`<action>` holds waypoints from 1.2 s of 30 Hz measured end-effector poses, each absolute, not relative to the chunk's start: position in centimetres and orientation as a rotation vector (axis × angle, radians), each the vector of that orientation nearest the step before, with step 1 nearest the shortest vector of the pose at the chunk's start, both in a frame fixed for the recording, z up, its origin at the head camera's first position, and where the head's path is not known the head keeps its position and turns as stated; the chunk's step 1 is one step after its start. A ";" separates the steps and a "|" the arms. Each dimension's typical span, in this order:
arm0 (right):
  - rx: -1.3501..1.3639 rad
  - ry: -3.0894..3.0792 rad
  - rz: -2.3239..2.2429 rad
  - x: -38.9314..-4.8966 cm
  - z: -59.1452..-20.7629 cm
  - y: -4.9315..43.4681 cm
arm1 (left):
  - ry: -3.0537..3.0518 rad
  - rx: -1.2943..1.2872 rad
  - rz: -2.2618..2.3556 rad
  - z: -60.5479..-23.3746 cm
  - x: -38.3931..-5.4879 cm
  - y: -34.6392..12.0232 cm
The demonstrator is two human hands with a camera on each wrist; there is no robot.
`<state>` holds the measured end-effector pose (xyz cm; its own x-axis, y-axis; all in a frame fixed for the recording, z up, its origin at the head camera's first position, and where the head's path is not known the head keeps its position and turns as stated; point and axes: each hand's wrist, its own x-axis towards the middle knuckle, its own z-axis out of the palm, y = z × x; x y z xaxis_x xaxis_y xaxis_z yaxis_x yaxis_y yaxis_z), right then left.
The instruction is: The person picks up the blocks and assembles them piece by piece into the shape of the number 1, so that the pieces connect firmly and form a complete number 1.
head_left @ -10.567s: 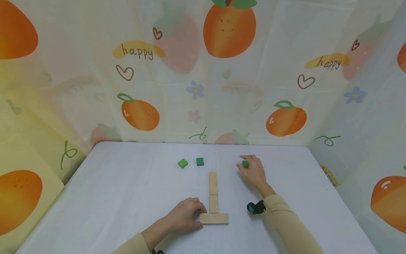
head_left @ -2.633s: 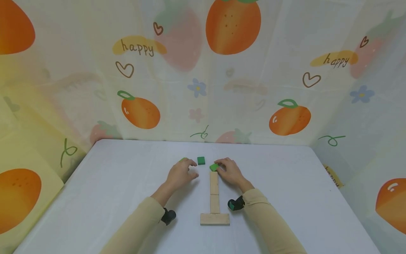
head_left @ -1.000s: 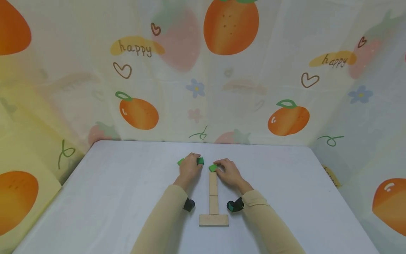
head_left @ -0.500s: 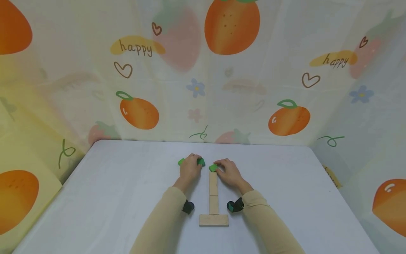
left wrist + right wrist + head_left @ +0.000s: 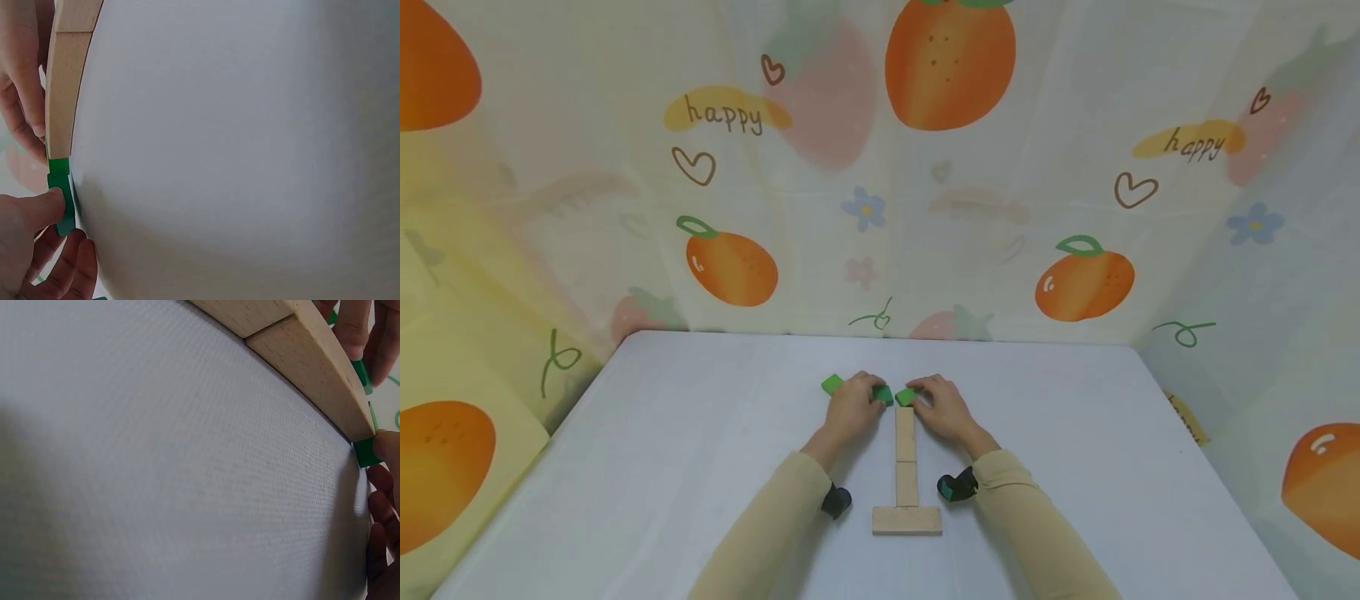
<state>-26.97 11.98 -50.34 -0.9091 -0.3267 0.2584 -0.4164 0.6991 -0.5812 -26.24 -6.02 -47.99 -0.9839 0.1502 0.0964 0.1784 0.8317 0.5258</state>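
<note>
My left hand (image 5: 852, 407) pinches a dark green block (image 5: 883, 395) between thumb and fingers. In the left wrist view the thumb lies on that dark green block (image 5: 62, 203). Just to its right, my right hand (image 5: 946, 410) pinches a light green block (image 5: 906, 397) at the far end of a wooden bar (image 5: 906, 433). The right wrist view shows this green block (image 5: 365, 454) at the bar's end, under the thumb. A second wooden bar (image 5: 907, 483) continues the line towards me, meeting a crosswise wooden block (image 5: 907, 521). Fingers partly cover both green blocks.
Another light green block (image 5: 832, 383) lies just left of my left hand, partly covered by it. White cloth covers the table (image 5: 662, 467). A fruit-patterned curtain (image 5: 820, 275) hangs behind the far edge and along both sides.
My left hand took hold of the dark green block, turned it, and brought it right and nearer to the light green one. The right hand stays put over the last second.
</note>
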 end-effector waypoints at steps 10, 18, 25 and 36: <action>0.604 -2.769 0.991 -27.0 -50.2 12.0 | -2.931 -0.306 -0.848 -48.4 -25.9 -5.8; 0.614 -2.765 1.003 -27.1 -50.4 12.0 | -2.925 -0.305 -0.835 -48.5 -25.9 -5.6; 0.619 -2.760 1.006 -27.1 -50.5 12.1 | -2.927 -0.308 -0.859 -48.4 -25.8 -5.6; 0.592 -2.780 0.989 -27.1 -50.5 12.0 | -2.932 -0.339 -0.865 -48.6 -25.7 -5.8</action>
